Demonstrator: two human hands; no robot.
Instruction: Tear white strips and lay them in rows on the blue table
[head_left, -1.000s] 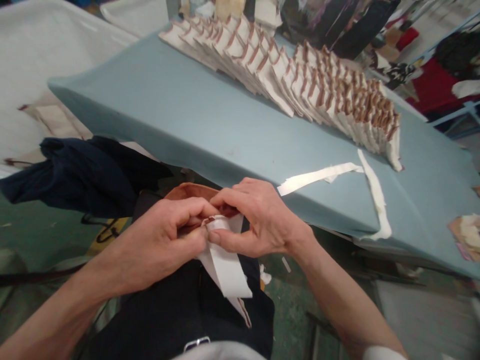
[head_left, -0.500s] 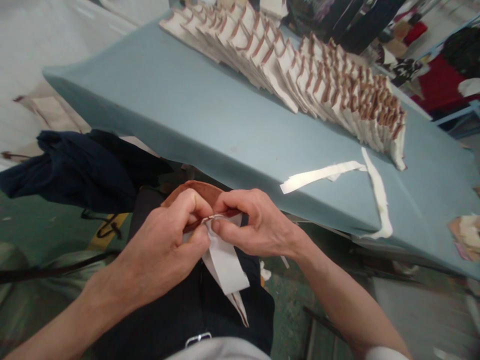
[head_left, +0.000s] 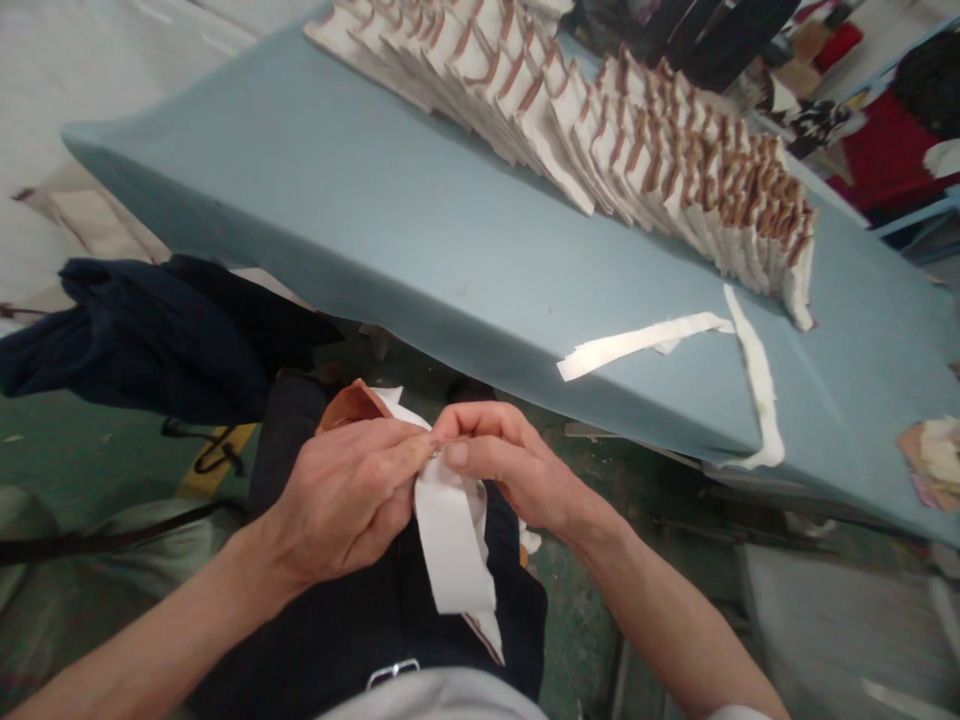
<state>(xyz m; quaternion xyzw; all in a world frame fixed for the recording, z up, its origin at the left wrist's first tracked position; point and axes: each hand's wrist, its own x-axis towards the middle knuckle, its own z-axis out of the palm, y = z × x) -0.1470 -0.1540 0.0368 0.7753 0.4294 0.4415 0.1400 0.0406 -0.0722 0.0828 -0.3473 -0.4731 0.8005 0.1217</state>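
Observation:
Over my lap, both hands pinch one piece of fabric, brown on one side and white on the other. My left hand (head_left: 356, 495) is closed on it, its thumb and fingertips meeting those of my right hand (head_left: 502, 455). My right hand pinches the same edge. A white strip (head_left: 454, 545) hangs down from between the fingers, with a pointed white end of the fabric piece (head_left: 484, 630) showing below it. The brown part of the fabric piece (head_left: 354, 405) sticks up behind my left hand. The exact pinch point is hidden by the fingers.
A long blue-covered table (head_left: 337, 220) runs across in front of me. Rows of folded white pieces with brown edges (head_left: 570, 130) stand along its far side. Two white strips (head_left: 645, 343) lie near its front edge. Dark blue cloth (head_left: 142, 340) hangs at the left.
My hands have drawn closer together and the left has rolled over the fabric edge. The hanging white strip has swung to a more upright position. More white shows behind the hands.

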